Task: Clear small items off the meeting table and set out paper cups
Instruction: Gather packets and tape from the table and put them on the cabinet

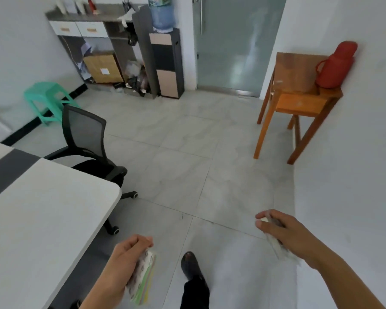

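My left hand is closed around a soft pack with pastel-coloured layers and a printed wrapper, held low beside the white meeting table. My right hand is out over the floor, gripping a thin whitish item that sticks out below the palm; blur hides what it is. The part of the table in view has a grey stripe and nothing on it. Upright whitish shapes that may be paper cups stand on the far shelf unit.
A black mesh office chair is tucked at the table's corner. A wooden side table with a red thermos stands against the right wall. Ahead are a shelf unit, a water dispenser, a glass door and a green stool.
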The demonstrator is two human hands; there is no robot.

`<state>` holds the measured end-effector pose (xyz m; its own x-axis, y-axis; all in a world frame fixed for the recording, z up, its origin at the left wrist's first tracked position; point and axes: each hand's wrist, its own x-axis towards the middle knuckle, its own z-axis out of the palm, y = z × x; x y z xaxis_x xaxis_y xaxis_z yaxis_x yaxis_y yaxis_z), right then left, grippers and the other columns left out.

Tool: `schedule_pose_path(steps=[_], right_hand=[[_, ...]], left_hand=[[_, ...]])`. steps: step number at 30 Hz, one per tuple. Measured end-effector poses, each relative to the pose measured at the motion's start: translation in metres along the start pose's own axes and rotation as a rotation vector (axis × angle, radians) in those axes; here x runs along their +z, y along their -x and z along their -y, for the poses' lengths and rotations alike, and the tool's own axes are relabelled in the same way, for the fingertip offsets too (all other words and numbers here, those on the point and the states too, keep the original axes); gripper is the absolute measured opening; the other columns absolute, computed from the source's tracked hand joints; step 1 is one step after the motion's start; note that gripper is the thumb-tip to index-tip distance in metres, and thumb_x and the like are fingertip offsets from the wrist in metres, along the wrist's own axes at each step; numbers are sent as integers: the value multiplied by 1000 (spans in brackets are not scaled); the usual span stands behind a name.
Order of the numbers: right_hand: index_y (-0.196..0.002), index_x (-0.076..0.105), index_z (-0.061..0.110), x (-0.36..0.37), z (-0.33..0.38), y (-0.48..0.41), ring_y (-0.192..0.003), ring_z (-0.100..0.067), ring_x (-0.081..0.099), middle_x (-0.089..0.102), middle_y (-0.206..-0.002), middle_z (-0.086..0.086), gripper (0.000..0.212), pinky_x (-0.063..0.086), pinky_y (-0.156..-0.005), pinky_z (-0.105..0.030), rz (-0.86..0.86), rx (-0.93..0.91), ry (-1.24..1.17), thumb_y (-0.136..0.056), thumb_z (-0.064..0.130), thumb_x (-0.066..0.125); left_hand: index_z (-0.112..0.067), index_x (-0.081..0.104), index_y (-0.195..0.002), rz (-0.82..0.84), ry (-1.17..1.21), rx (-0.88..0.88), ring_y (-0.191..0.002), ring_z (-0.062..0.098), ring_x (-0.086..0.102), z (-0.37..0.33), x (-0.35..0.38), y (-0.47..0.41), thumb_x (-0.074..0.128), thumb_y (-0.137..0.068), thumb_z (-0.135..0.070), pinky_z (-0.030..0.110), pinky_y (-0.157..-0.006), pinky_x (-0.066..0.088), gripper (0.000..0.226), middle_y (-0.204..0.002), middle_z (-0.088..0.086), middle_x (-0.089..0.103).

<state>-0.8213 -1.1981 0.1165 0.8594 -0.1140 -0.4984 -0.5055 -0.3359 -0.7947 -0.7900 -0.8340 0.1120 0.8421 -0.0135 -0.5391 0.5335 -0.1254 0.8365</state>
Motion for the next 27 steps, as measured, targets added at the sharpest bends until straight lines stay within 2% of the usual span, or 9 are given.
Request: schedule_pose_path(steps=[4,11,20,21,22,23,24,26,27], right_hand=[[-98,69,36,-5,37,-88,-97,-24,67,68,-104,-9,18,52,-73,-21,81,17,35,-83,47,69],[-92,71,38,-50,137,-226,-88,-18,67,70,-94,-7,15,50,-75,-27,9,50,35,-81,48,70],[-94,72,33,-85,225,-416,-98,-22,68,71,-100,-7,15,50,-79,-27,33,71,32,-84,44,70],[-95,72,31,-89,233,-443,-98,-23,68,71,-98,-9,17,49,-80,-27,57,75,52,-83,44,70],[-95,72,31,-93,243,-470,-97,-23,68,71,-100,-12,18,50,-81,-27,74,74,69,-83,44,70],[-94,73,31,-97,254,-499,-95,-21,68,71,-100,-13,18,50,-80,-26,84,71,71,-83,44,71],[-94,73,31,-102,266,-528,-94,-19,68,71,-100,-11,18,50,-78,-26,83,65,66,-83,44,71],[-94,71,32,-112,294,-585,-94,-16,66,71,-101,-4,18,51,-80,-27,68,38,82,-83,46,69],[-94,71,33,-114,312,-612,-94,-15,66,71,-101,-4,17,50,-82,-28,69,14,97,-83,47,69]], left_hand=[[-4,65,-67,-109,1,0,-42,10,42,-30,-8,-91,63,-90,-16,26,-52,31,26,-42,-8,48],[-7,67,-68,-45,-15,89,-54,15,39,-170,1,-258,64,-89,-17,28,-56,29,24,-60,7,40],[-8,66,-70,63,0,95,-40,15,45,-299,20,-423,75,-75,-37,30,-52,35,31,-54,-11,35],[-6,65,-70,39,17,103,-52,7,31,-308,19,-443,74,-75,-38,33,-59,43,34,-62,-15,32],[-3,64,-71,3,25,111,-91,32,60,-316,19,-463,73,-76,-37,38,-70,48,35,-94,3,50],[-2,64,-70,-42,42,113,-82,38,67,-325,18,-484,71,-80,-32,34,-71,42,32,-68,15,71],[-2,64,-70,-96,59,117,-103,46,59,-335,16,-506,69,-85,-25,30,-73,36,28,-83,15,67],[-5,64,-68,-153,61,107,-114,46,45,-358,12,-543,65,-90,-20,29,-63,30,26,-51,15,62],[-9,66,-65,-163,50,110,-79,56,49,-373,8,-559,67,-88,-25,30,-58,27,28,-45,5,51]])
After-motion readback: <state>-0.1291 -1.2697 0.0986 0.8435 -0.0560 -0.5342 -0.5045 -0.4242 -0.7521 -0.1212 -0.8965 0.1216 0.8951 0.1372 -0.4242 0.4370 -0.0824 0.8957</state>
